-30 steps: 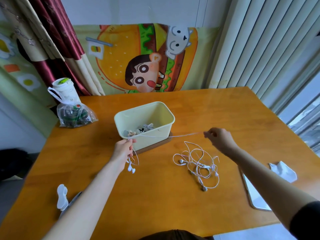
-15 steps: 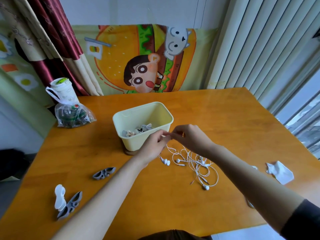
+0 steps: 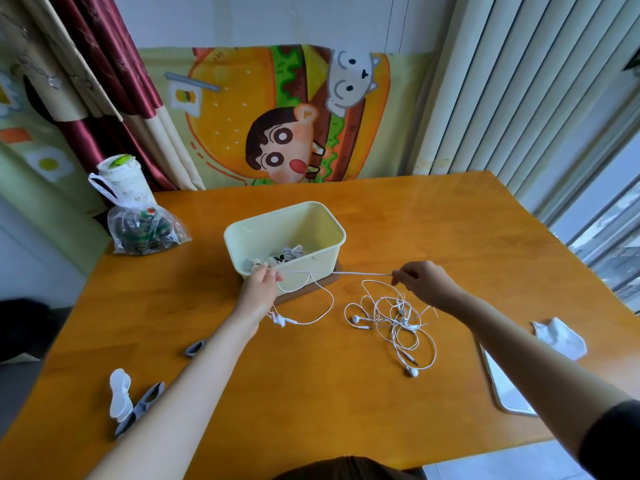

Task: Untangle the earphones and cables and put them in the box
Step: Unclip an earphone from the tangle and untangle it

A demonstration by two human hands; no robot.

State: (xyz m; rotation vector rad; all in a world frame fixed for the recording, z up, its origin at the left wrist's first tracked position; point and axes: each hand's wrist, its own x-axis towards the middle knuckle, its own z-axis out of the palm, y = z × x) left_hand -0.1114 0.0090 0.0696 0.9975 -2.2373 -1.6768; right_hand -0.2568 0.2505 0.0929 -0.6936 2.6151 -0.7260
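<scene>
Near the table's (image 3: 346, 410) middle, just before the pale yellow box (image 3: 325, 259): white earphone cable (image 3: 360, 273) pulled taut, pinched by the left hand (image 3: 259, 289) at the box's front and by the right hand (image 3: 420, 282) opposite. Earbuds (image 3: 278, 320) dangling under the left; tangled earphones (image 3: 394, 320) lying toward the near edge.

A pale yellow open box (image 3: 287, 211) stands on the worktop (image 3: 415, 220), with small grey and white items (image 3: 287, 252) inside. One white earphone cable (image 3: 360, 273) is stretched taut before it, slack looping down to its earbuds (image 3: 278, 319). Tangled white earphones (image 3: 394, 317) lie just right.
</scene>
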